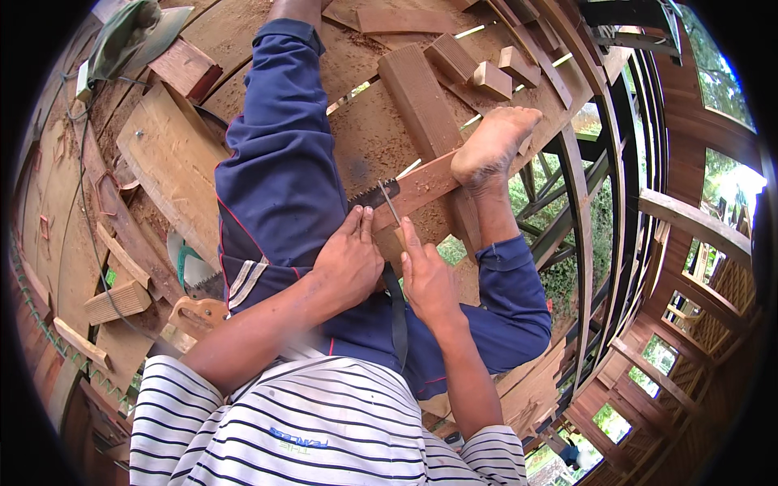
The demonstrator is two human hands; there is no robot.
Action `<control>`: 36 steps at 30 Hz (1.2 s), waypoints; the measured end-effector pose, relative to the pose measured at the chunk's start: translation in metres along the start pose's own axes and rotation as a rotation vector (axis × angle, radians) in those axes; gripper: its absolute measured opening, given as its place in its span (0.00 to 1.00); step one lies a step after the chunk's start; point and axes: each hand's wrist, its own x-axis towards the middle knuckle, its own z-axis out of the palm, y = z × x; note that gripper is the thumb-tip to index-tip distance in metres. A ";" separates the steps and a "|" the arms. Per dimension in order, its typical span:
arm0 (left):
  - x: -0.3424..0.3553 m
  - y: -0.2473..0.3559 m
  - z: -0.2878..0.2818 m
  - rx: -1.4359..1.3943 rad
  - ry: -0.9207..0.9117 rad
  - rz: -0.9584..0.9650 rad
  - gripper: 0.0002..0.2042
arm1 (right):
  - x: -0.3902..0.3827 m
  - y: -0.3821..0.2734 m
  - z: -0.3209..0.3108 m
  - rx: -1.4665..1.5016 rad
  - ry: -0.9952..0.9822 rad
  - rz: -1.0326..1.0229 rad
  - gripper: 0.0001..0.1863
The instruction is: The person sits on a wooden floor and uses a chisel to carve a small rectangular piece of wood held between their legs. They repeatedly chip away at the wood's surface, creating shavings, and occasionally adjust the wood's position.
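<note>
Saw blade on board; foot at board's right end; blocks beyond; panel left of left leg.

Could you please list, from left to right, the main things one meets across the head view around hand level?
Ridged wood block, wooden tool handle, left hand, right hand, bent right knee.

From where I stand, I see the left forearm slant up from the lower left to mid-frame, its hand, the left hand, back upward, fingers together and reaching toward the upper right. The right forearm rises from the lower right; the right hand is curled closed, one finger stretched upward. The left leg reaches the top edge; the right knee bends out rightward, the bare right foot right of upper centre.
</note>
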 end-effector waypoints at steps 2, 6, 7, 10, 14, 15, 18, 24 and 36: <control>-0.001 -0.001 -0.002 -0.015 0.014 -0.003 0.38 | 0.001 -0.002 -0.002 -0.022 -0.055 0.037 0.34; -0.003 -0.002 0.004 -0.022 0.015 -0.014 0.37 | 0.005 -0.015 -0.006 -0.132 -0.114 0.070 0.34; -0.003 -0.002 0.004 -0.026 0.008 -0.017 0.37 | 0.006 -0.018 -0.008 -0.159 -0.131 0.075 0.35; 0.001 0.002 -0.006 -0.029 -0.028 0.053 0.38 | 0.003 -0.022 -0.017 -0.194 -0.179 0.163 0.35; 0.007 -0.002 -0.016 -0.061 -0.155 0.035 0.43 | 0.058 -0.024 -0.002 -0.224 -0.187 0.079 0.34; 0.006 -0.003 -0.018 -0.081 -0.186 0.046 0.44 | 0.068 -0.028 -0.001 -0.241 -0.177 0.060 0.34; 0.004 -0.004 -0.014 -0.062 -0.148 0.033 0.48 | 0.084 -0.030 -0.022 -0.196 0.059 0.000 0.32; 0.001 -0.002 -0.008 -0.068 -0.073 -0.014 0.47 | 0.047 -0.006 -0.045 0.039 0.164 -0.131 0.33; -0.002 -0.001 0.002 0.024 -0.033 -0.024 0.41 | 0.013 -0.016 -0.018 -0.179 -0.174 0.089 0.35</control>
